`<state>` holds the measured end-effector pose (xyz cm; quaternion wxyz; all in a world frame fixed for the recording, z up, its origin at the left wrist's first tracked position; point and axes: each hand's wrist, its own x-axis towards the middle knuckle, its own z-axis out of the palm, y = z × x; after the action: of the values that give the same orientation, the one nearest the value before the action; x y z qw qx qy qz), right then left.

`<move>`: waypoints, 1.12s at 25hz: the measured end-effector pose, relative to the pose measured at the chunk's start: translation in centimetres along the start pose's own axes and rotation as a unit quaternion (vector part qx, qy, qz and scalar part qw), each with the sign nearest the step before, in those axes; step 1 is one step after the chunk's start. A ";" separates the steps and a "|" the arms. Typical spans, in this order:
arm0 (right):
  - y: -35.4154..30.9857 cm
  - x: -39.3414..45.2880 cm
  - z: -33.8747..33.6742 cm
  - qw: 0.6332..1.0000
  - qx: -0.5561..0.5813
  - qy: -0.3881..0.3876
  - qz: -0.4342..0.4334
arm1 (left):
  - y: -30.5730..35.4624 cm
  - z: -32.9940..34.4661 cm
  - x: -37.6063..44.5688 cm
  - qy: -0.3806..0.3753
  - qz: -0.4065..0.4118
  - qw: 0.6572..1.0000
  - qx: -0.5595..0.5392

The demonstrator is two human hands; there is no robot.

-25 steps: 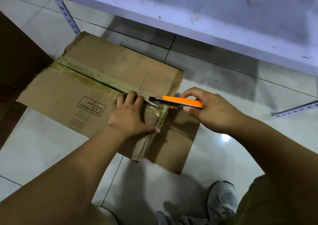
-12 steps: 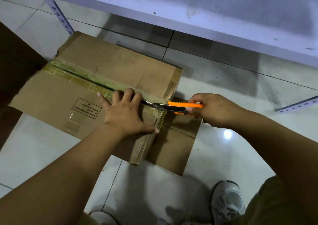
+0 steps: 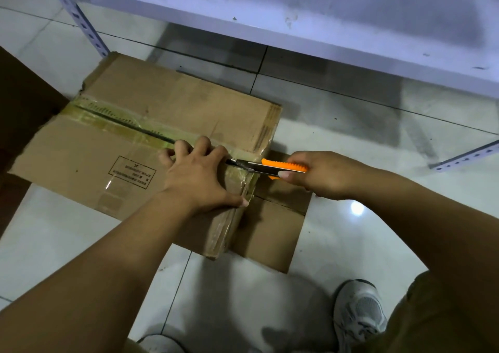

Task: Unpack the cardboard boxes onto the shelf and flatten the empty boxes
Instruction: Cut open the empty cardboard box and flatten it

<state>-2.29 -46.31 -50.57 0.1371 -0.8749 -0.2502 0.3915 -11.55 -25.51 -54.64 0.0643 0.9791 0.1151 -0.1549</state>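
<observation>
we are looking down at a cardboard box (image 3: 167, 125) lying on the tiled floor (image 3: 351, 125), just in front of a white metal shelf (image 3: 270, 15) that is running across the top of the view. the box is sitting under and beyond our left hand, its two top flaps meeting along a seam covered with yellowish tape (image 3: 113, 121) that is stretching away from the left fingers toward the far left. a printed label (image 3: 132, 172) is showing on the near flap, just left of the left hand.

our left hand (image 3: 198, 175) is pressing flat on the box top near its right end, fingers spread and straight, thumb reaching toward the taped right edge. it is grasping nothing.

our right hand (image 3: 326, 174) is curling around the orange handle of a utility knife (image 3: 270, 167), just right of the left hand. the blade is pointing left, its tip lying at the seam right beside the left knuckles; we cannot tell how deep it is sitting.

a loose flap (image 3: 278, 231) of cardboard is lying flat on the floor below the right hand. a grey sneaker (image 3: 357, 309) is standing nearer us, under the right forearm.
</observation>
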 end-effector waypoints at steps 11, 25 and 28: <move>0.5 1.0 1.0 0.998 0.032 -0.019 0.048 | 0.2 0.6 0.3 0.038 0.052 0.996 -0.064; 1.4 0.7 1.8 0.982 0.161 -0.051 0.084 | -0.1 1.0 1.6 -0.008 0.059 0.989 -0.136; 1.2 1.0 2.5 0.977 0.191 -0.052 0.078 | -0.2 1.0 1.6 -0.008 0.058 0.989 -0.138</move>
<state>-3.17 -46.68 -53.36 0.2579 -0.8279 -0.1082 0.4862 -10.41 -25.18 -56.12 0.2085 0.9646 0.0780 -0.1411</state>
